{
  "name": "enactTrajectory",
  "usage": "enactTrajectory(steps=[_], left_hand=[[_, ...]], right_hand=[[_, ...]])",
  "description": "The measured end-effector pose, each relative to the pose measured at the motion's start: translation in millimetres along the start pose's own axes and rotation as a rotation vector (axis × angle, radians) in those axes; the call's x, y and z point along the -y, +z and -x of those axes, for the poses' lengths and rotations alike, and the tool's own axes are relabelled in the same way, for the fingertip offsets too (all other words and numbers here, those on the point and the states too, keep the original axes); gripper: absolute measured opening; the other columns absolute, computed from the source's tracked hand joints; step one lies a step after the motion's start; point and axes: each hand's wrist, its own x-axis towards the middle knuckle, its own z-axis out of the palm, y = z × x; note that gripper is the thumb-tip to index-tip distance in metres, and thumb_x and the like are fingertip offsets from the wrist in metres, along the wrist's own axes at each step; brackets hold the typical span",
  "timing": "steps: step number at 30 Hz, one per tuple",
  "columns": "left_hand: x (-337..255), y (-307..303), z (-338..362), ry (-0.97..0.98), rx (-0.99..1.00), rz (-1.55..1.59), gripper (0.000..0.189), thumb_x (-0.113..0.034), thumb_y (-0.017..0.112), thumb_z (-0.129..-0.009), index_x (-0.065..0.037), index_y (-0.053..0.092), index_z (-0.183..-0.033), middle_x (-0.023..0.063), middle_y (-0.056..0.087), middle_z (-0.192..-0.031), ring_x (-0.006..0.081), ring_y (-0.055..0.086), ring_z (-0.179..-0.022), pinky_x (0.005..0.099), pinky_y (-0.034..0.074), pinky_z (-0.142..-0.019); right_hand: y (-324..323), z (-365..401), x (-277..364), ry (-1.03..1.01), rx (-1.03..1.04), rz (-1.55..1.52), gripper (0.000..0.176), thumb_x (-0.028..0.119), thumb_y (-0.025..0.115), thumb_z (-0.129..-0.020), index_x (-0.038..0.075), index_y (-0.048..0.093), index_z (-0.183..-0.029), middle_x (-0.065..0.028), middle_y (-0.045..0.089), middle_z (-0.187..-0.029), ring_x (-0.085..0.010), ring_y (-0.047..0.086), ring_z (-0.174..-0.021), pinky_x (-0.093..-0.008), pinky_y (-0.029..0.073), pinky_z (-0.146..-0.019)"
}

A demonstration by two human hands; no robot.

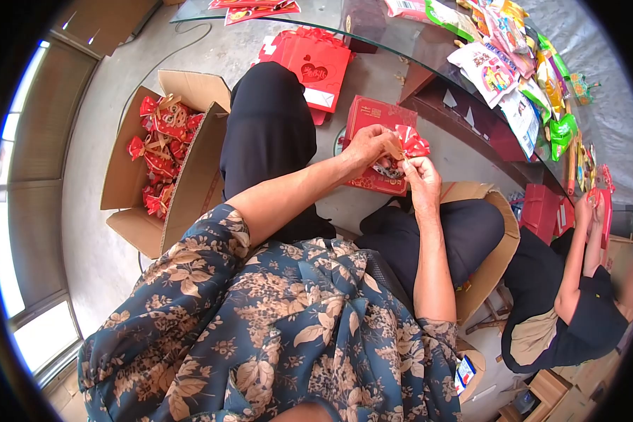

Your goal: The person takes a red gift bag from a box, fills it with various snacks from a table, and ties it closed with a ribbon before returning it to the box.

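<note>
In front of my knees my left hand (370, 146) is closed, thumb and fingers pinching a gold-coloured ribbon at the neck of a small red gift pouch (412, 142). Fingers of my right hand (422, 176) are also pinched at the ribbon, on the near side of the same neck. The gathered red top of the pouch fans out beyond my fingers, while its lower part is mostly hidden by my hands. Directly below is a red printed box (377, 112), partly covered by my hands and forearm.
An open cardboard box (211, 137) of similar red pouches (163, 151) stands left of my legs. Red gift bags (323, 67) sit ahead. Snack packets (485, 74) cover the glass table (373, 39). Another cardboard box (496, 260) is beside my right leg. A co-worker (577, 309) sits at right.
</note>
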Motion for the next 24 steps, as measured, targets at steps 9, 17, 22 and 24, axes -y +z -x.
enactTrajectory(steps=[9, 17, 22, 24], left_hand=[[2, 2, 1, 0.067, -0.025, -0.03, 0.022, -0.023, 0.065, -0.093, -0.004, 0.054, -0.094, 0.0091, 0.067, -0.079, 0.0129, 0.06, -0.056, 0.0245, 0.046, -0.049], [5, 1, -7, 0.086, -0.188, -0.045, 0.016, -0.013, 0.061, -0.095, -0.004, 0.05, -0.087, 0.0127, 0.066, -0.077, 0.0174, 0.063, -0.058, 0.0268, 0.051, -0.048], [2, 2, -7, 0.117, -0.245, 0.042, 0.016, -0.008, 0.061, -0.094, -0.002, 0.048, -0.086, 0.0127, 0.062, -0.076, 0.0215, 0.066, -0.063, 0.0315, 0.057, -0.053], [-1, -1, -6, 0.122, -0.226, 0.064, 0.017, -0.009, 0.061, -0.093, -0.002, 0.048, -0.086, 0.0132, 0.062, -0.076, 0.0222, 0.067, -0.065, 0.0322, 0.058, -0.054]], right_hand=[[-2, 0, -6, -0.022, 0.032, 0.062, 0.011, 0.011, 0.064, -0.092, 0.003, 0.06, -0.087, 0.0001, 0.064, -0.08, -0.005, 0.055, -0.072, -0.0225, 0.045, -0.065], [1, 3, 0, -0.056, -0.021, 0.16, 0.014, 0.012, 0.061, -0.094, 0.002, 0.057, -0.085, -0.0051, 0.067, -0.079, -0.0098, 0.063, -0.075, -0.0274, 0.05, -0.07], [2, 5, 7, -0.067, -0.056, 0.245, 0.014, 0.012, 0.06, -0.093, 0.003, 0.056, -0.085, -0.0067, 0.066, -0.074, -0.0133, 0.063, -0.07, -0.0293, 0.051, -0.066], [3, 6, 13, -0.098, -0.073, 0.298, 0.014, 0.012, 0.06, -0.093, 0.003, 0.056, -0.084, -0.0067, 0.066, -0.073, -0.0138, 0.063, -0.068, -0.03, 0.051, -0.064]])
